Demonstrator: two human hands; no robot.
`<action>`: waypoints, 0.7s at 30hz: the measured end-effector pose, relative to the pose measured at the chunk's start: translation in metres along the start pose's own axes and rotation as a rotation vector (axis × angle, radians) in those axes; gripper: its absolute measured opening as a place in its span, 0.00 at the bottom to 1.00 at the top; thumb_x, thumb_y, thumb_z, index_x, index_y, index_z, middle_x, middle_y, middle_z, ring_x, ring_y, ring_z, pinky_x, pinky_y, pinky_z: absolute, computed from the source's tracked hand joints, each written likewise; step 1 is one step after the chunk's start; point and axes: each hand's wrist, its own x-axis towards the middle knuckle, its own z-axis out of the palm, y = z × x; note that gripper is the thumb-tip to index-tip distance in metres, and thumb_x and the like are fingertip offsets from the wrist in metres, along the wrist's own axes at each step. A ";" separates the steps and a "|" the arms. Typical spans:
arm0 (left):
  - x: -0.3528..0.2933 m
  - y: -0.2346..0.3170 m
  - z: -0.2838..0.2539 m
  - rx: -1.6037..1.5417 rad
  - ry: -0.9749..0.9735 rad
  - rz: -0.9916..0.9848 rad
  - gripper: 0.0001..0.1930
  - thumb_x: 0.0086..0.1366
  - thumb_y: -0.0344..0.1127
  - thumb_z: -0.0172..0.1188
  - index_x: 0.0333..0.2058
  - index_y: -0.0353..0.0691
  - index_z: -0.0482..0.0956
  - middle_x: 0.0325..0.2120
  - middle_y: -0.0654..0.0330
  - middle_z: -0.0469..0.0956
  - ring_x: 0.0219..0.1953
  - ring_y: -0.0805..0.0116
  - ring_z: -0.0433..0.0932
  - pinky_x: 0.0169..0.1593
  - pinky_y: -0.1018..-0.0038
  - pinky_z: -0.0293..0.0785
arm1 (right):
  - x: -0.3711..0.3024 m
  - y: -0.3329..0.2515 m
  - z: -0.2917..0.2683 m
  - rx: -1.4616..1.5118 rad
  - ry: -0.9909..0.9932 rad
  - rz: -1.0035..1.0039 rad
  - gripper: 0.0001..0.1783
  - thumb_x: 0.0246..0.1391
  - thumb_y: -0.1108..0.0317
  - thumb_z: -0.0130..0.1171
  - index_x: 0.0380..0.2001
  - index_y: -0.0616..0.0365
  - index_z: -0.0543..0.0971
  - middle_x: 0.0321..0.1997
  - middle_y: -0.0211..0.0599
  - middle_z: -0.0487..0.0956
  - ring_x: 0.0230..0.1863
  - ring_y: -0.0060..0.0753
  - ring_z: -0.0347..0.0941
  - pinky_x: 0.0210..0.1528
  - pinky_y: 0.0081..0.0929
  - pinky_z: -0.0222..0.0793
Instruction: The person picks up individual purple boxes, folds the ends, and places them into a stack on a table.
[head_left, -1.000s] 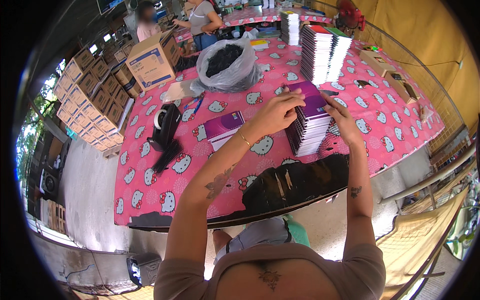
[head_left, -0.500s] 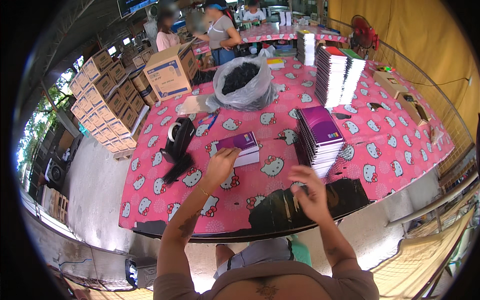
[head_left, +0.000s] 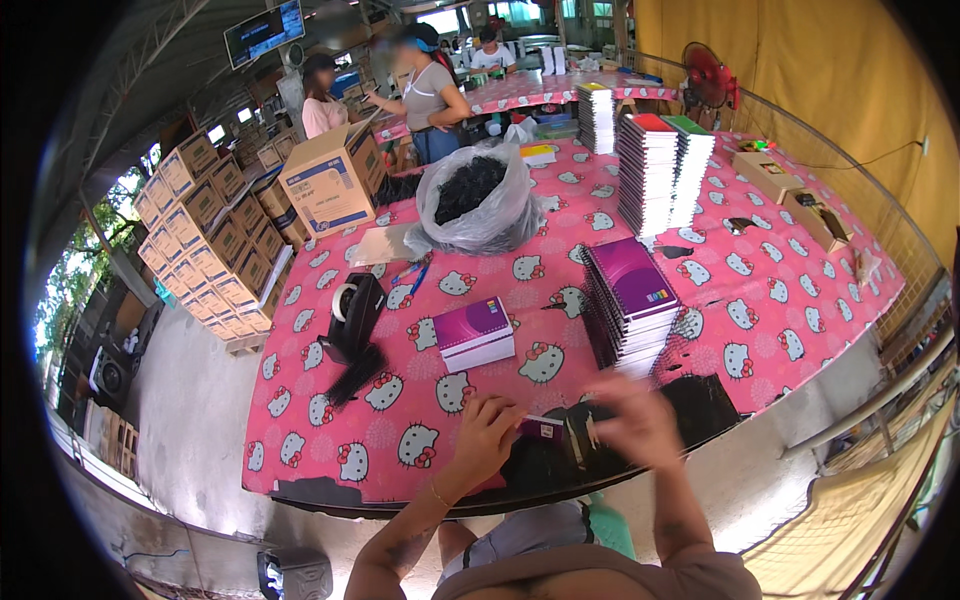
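My left hand (head_left: 488, 432) is at the near edge of the table, its fingers closed on a thin purple notebook (head_left: 541, 428), partly hidden behind them. To its right my right hand (head_left: 635, 420) is smeared by motion; its fingers cannot be read. Beyond my left hand lies a short stack of unbound purple notebooks (head_left: 474, 333), their white page edges facing me. On the right, just past my right hand, stands a taller stack of purple notebooks (head_left: 630, 280) with black spiral coils along the left side.
A black tape dispenser (head_left: 352, 318) and loose black binding coils (head_left: 357, 377) lie left. Farther back are a plastic bag of black coils (head_left: 475, 205), a carton (head_left: 333, 180) and tall spiral notebook stacks (head_left: 645, 178). Two people stand beyond the table; one sits farther off.
My left hand has left the short purple stack and come toward me with a thin purple notebook. My right hand has moved slightly nearer me, and the view has shifted.
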 end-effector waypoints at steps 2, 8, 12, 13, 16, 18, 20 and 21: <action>-0.003 0.004 0.006 -0.042 0.013 -0.028 0.14 0.57 0.24 0.62 0.43 0.41 0.79 0.41 0.58 0.77 0.49 0.52 0.72 0.54 0.56 0.69 | 0.002 0.019 -0.086 1.322 0.654 -0.324 0.26 0.63 0.60 0.60 0.61 0.58 0.71 0.50 0.44 0.78 0.61 0.38 0.69 0.66 0.39 0.64; 0.010 0.003 0.014 -0.099 0.015 0.079 0.12 0.59 0.26 0.63 0.42 0.40 0.80 0.39 0.56 0.77 0.43 0.52 0.73 0.46 0.60 0.71 | -0.034 0.154 -0.252 1.451 1.352 -0.003 0.25 0.60 0.53 0.63 0.54 0.54 0.72 0.37 0.41 0.72 0.51 0.43 0.70 0.59 0.43 0.67; 0.005 0.002 0.005 -0.098 -0.027 0.042 0.11 0.60 0.26 0.63 0.42 0.40 0.80 0.39 0.56 0.77 0.42 0.51 0.73 0.46 0.60 0.71 | -0.024 0.172 -0.236 1.225 1.221 0.065 0.26 0.58 0.54 0.65 0.55 0.52 0.70 0.42 0.42 0.69 0.46 0.41 0.71 0.55 0.43 0.68; 0.009 0.004 0.004 -0.098 -0.036 0.038 0.11 0.60 0.26 0.63 0.42 0.40 0.80 0.39 0.56 0.77 0.42 0.51 0.73 0.45 0.60 0.71 | -0.025 0.178 -0.236 1.174 1.288 0.139 0.28 0.58 0.54 0.65 0.57 0.51 0.69 0.43 0.42 0.69 0.45 0.41 0.71 0.54 0.43 0.68; 0.004 0.005 0.002 -0.076 0.003 0.040 0.11 0.60 0.27 0.63 0.42 0.40 0.80 0.39 0.56 0.77 0.42 0.52 0.74 0.44 0.61 0.71 | -0.031 0.175 -0.212 1.163 1.168 0.111 0.21 0.59 0.56 0.64 0.51 0.49 0.71 0.39 0.32 0.71 0.43 0.36 0.74 0.50 0.40 0.69; 0.014 0.012 0.013 -0.158 0.000 0.083 0.12 0.59 0.26 0.63 0.43 0.41 0.81 0.41 0.55 0.77 0.44 0.51 0.73 0.46 0.61 0.71 | -0.081 0.200 -0.257 1.068 1.258 0.139 0.13 0.61 0.58 0.61 0.45 0.48 0.74 0.40 0.28 0.72 0.45 0.33 0.74 0.48 0.34 0.69; 0.010 0.013 0.010 -0.180 -0.024 0.027 0.13 0.59 0.24 0.62 0.43 0.43 0.82 0.45 0.53 0.76 0.48 0.50 0.72 0.48 0.61 0.70 | -0.058 0.188 -0.240 1.067 1.360 0.178 0.09 0.63 0.59 0.58 0.42 0.48 0.75 0.40 0.28 0.72 0.45 0.32 0.73 0.47 0.32 0.67; 0.003 0.014 0.006 -0.135 -0.006 -0.007 0.15 0.59 0.23 0.62 0.45 0.44 0.82 0.49 0.51 0.73 0.50 0.49 0.71 0.50 0.60 0.70 | -0.043 0.170 -0.220 1.067 1.407 0.202 0.07 0.64 0.60 0.57 0.40 0.48 0.75 0.40 0.28 0.72 0.45 0.31 0.73 0.47 0.31 0.67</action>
